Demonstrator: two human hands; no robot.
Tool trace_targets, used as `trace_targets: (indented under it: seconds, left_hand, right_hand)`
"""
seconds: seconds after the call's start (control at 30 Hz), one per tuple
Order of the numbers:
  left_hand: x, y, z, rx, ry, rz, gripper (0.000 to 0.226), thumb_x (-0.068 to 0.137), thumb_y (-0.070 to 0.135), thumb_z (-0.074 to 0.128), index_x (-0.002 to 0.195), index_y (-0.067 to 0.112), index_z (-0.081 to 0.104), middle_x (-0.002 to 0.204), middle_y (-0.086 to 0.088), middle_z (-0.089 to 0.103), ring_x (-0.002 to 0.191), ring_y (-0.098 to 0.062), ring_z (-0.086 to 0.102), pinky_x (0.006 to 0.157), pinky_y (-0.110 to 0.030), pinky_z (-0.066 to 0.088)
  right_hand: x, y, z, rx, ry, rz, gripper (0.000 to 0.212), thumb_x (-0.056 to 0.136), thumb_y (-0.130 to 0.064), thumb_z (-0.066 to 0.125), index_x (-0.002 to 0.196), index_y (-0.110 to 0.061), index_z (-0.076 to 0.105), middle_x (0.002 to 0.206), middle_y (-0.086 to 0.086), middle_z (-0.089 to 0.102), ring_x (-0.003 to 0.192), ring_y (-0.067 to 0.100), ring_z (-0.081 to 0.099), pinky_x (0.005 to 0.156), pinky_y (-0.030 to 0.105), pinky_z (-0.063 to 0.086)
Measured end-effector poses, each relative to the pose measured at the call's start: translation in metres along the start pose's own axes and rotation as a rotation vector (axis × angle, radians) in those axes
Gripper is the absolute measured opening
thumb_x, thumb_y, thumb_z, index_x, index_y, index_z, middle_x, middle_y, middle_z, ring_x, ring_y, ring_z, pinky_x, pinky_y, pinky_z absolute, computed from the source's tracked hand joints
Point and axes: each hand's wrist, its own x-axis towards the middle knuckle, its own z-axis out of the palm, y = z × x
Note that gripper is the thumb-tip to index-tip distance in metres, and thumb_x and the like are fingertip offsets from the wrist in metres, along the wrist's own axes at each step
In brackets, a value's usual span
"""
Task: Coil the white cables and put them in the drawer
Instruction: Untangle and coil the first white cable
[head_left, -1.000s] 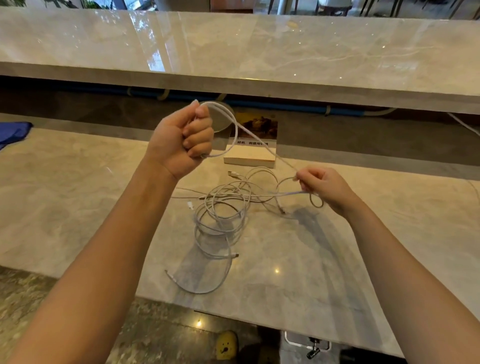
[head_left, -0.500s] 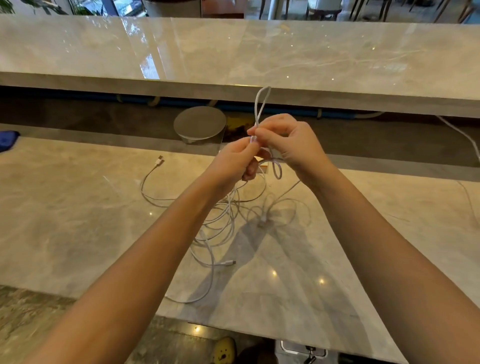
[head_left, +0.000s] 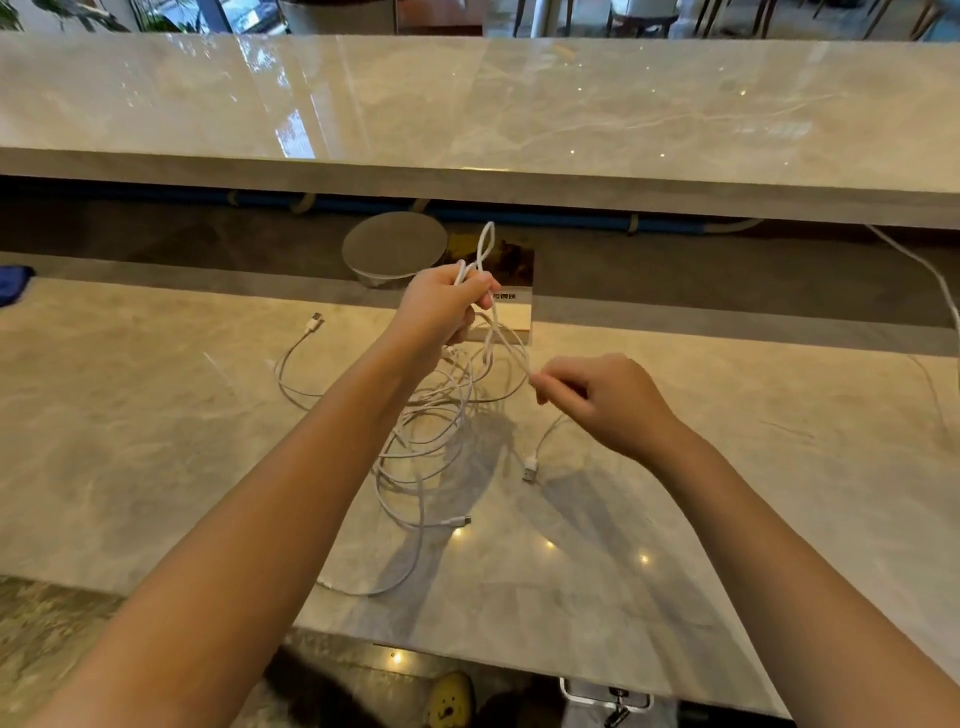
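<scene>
A tangle of white cables (head_left: 431, 441) lies on the marble counter (head_left: 156, 441) in front of me. My left hand (head_left: 441, 306) is raised over it and grips a narrow loop of cable that sticks up above the fist. My right hand (head_left: 602, 400) is lower and to the right, pinching a strand that runs up to the left hand. One USB plug (head_left: 530, 467) hangs below the right hand, another plug (head_left: 314, 322) lies at the left. A metal handle (head_left: 605, 699) under the counter edge may belong to the drawer.
A round grey disc (head_left: 395, 249) and a small box (head_left: 511, 291) stand at the counter's back edge. A raised marble shelf (head_left: 467, 114) runs behind. Another white cable (head_left: 930, 280) trails at the far right. Blue cloth (head_left: 13, 283) lies at the far left.
My hands were together at the loop half a second ago. The right hand has since moved down and right along the cable, drawing a strand out, while the left keeps hold of the loop.
</scene>
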Motion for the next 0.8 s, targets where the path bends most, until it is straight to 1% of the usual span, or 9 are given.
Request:
trace_targets:
  seconds: [0.13,0.2,0.27,0.43,0.5,0.57,0.63,0.7,0.8]
  left_hand:
    - [0.008,0.004,-0.003,-0.055,0.017,0.029,0.02,0.097,0.018,0.046,0.093,0.004,0.061,0.067,-0.002,0.047,0.048,-0.007,0.033,0.041,-0.016,0.03]
    - [0.009,0.007,-0.001,-0.062,0.018,0.056,0.02,0.097,0.019,0.048,0.099,0.005,0.062,0.068,-0.001,0.048,0.048,-0.005,0.036,0.042,-0.015,0.033]
    - [0.01,0.009,0.001,-0.059,0.034,0.073,0.02,0.096,0.019,0.05,0.102,0.006,0.063,0.069,0.0,0.05,0.047,-0.003,0.039,0.043,-0.015,0.035]
    - [0.011,0.008,-0.003,-0.044,0.063,0.089,0.02,0.095,0.019,0.052,0.101,0.005,0.065,0.072,-0.001,0.057,0.045,-0.004,0.038,0.042,-0.016,0.033]
    - [0.01,0.009,-0.004,-0.032,0.058,0.088,0.021,0.094,0.02,0.054,0.098,0.002,0.066,0.069,-0.002,0.055,0.045,-0.006,0.036,0.042,-0.017,0.032]
    - [0.008,0.008,-0.001,0.006,0.042,0.082,0.022,0.092,0.02,0.057,0.093,0.001,0.067,0.063,-0.001,0.052,0.045,-0.007,0.033,0.042,-0.018,0.03]
    - [0.003,0.006,0.004,0.06,0.022,0.08,0.021,0.09,0.021,0.06,0.089,0.002,0.068,0.062,-0.002,0.051,0.046,-0.008,0.033,0.043,-0.019,0.029]
    - [-0.001,0.004,0.013,0.103,0.02,0.078,0.02,0.089,0.022,0.061,0.085,0.005,0.07,0.066,-0.003,0.056,0.046,-0.008,0.034,0.043,-0.019,0.03]
    - [-0.004,0.002,0.022,0.118,0.044,0.047,0.019,0.089,0.021,0.061,0.09,0.005,0.071,0.074,-0.003,0.064,0.047,-0.007,0.038,0.043,-0.017,0.033]
  right_hand:
    - [-0.012,0.015,0.006,-0.132,-0.286,0.064,0.031,0.093,-0.043,0.048,0.092,-0.023,0.072,0.068,-0.015,0.061,0.058,0.003,0.053,0.06,0.025,0.044]
    - [-0.017,0.016,0.006,-0.167,-0.343,0.041,0.032,0.092,-0.044,0.048,0.094,-0.023,0.072,0.075,-0.01,0.066,0.064,0.006,0.057,0.064,0.027,0.047]
    - [-0.021,0.017,0.006,-0.172,-0.366,0.041,0.031,0.092,-0.043,0.05,0.095,-0.022,0.073,0.082,-0.006,0.07,0.069,0.009,0.06,0.063,0.025,0.045]
    - [-0.025,0.036,0.004,-0.272,-0.557,0.246,0.027,0.09,-0.036,0.055,0.093,-0.016,0.073,0.086,-0.002,0.071,0.074,0.013,0.062,0.064,0.025,0.045]
    - [-0.024,0.037,0.0,-0.129,-0.528,0.253,0.022,0.091,-0.03,0.056,0.103,-0.018,0.07,0.095,-0.002,0.071,0.083,0.011,0.063,0.071,0.023,0.047]
    - [-0.019,0.024,-0.009,0.249,-0.433,0.27,0.027,0.092,-0.026,0.055,0.118,-0.023,0.061,0.104,-0.004,0.07,0.093,0.008,0.064,0.081,0.017,0.049]
    - [-0.006,0.006,-0.015,0.557,-0.334,0.316,0.029,0.096,-0.029,0.047,0.123,-0.024,0.055,0.106,-0.004,0.069,0.097,0.008,0.065,0.085,0.019,0.051]
    - [0.008,-0.01,-0.013,0.637,-0.277,0.382,0.031,0.098,-0.034,0.041,0.122,-0.019,0.053,0.106,-0.001,0.068,0.096,0.013,0.066,0.087,0.029,0.053]
    - [0.021,-0.026,0.0,0.66,-0.24,0.504,0.031,0.097,-0.038,0.041,0.115,-0.015,0.052,0.1,0.003,0.067,0.089,0.016,0.067,0.084,0.034,0.055]
